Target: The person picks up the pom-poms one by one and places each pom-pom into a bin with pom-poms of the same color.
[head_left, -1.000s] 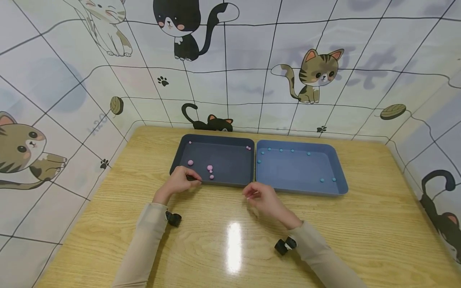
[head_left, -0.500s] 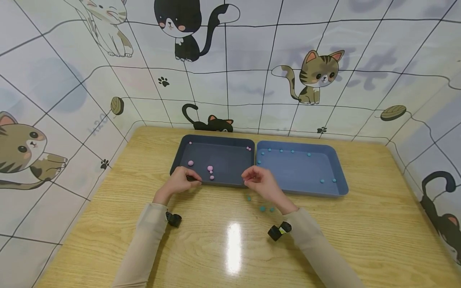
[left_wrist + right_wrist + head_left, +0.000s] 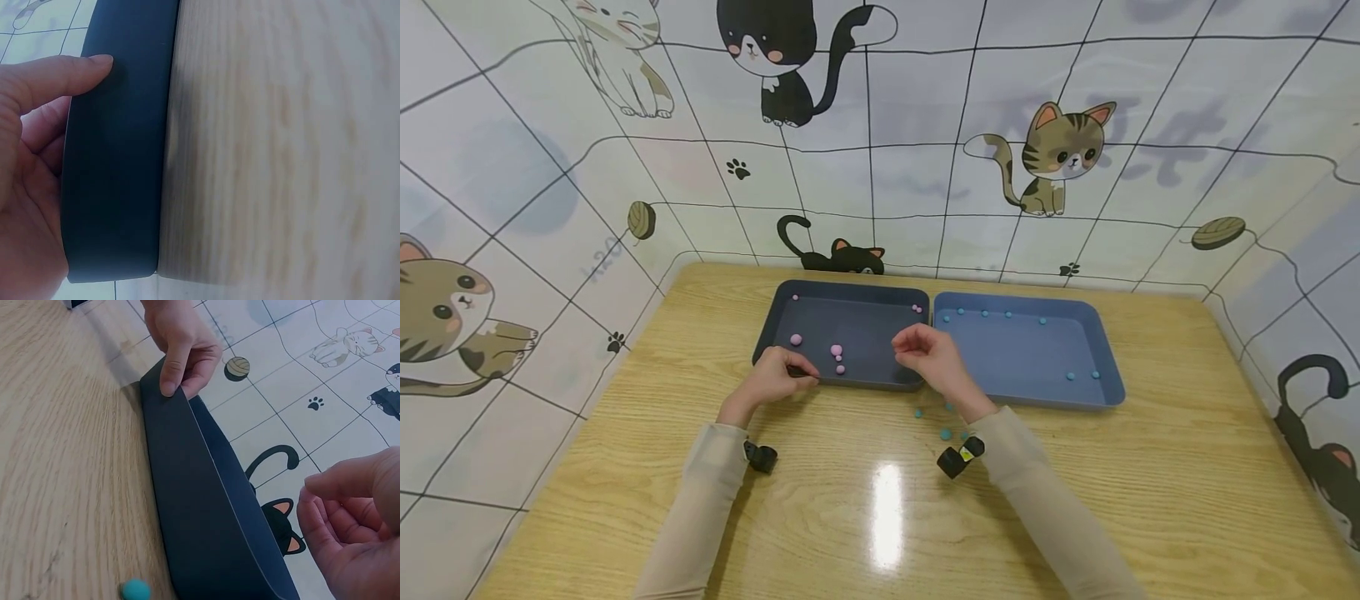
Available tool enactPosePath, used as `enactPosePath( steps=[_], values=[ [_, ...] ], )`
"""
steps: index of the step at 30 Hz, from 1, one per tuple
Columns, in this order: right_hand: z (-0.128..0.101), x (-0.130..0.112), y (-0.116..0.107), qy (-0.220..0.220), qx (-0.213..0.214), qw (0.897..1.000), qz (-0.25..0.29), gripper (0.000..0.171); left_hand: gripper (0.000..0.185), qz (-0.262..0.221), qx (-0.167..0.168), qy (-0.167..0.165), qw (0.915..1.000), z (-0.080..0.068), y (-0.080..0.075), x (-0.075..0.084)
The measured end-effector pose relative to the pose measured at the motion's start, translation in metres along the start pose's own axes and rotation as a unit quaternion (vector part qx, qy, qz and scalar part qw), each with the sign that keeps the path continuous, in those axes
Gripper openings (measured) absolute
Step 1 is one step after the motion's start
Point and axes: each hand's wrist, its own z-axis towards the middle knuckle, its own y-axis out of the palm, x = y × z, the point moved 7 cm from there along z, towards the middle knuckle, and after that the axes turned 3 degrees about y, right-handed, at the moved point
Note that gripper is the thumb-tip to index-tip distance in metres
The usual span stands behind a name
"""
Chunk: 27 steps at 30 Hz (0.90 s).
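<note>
My left hand grips the near wall of the dark tray; in the left wrist view the thumb lies on the tray's outer wall, fingers behind. Above the tray's near right part, my right hand brings thumb and index tip together on what looks like a tiny pale pink ball, mostly hidden. Several pink balls lie in the dark tray, among them a larger one at left and a small cluster near the middle.
Right beside it is a blue tray with several teal balls along its edges. More teal balls lie on the wooden table under my right forearm. A cat-patterned sheet walls the back and sides.
My right hand has moved up and left, from the table before the trays to over the dark tray, uncovering teal balls on the table. My left hand stays put.
</note>
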Motion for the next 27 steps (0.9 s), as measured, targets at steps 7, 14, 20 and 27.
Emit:
enactPosePath(
  steps=[7,14,20,27],
  values=[
    [0.013,-0.004,0.006,-0.004,0.018,1.0,0.021,0.017,0.004,0.006,-0.003,-0.004,1.0,0.0,0.0,-0.001],
    [0.022,-0.004,0.008,-0.013,0.042,0.999,0.026,0.016,0.005,0.008,-0.005,0.002,1.0,0.001,-0.001,0.001],
    [0.03,-0.001,0.012,-0.002,0.053,0.998,0.026,0.016,0.004,0.007,-0.004,0.001,1.0,0.001,0.0,-0.001],
    [0.039,-0.005,0.015,0.001,0.063,0.998,0.013,0.016,0.004,0.006,-0.003,-0.002,1.0,0.0,0.0,-0.001]
  ],
)
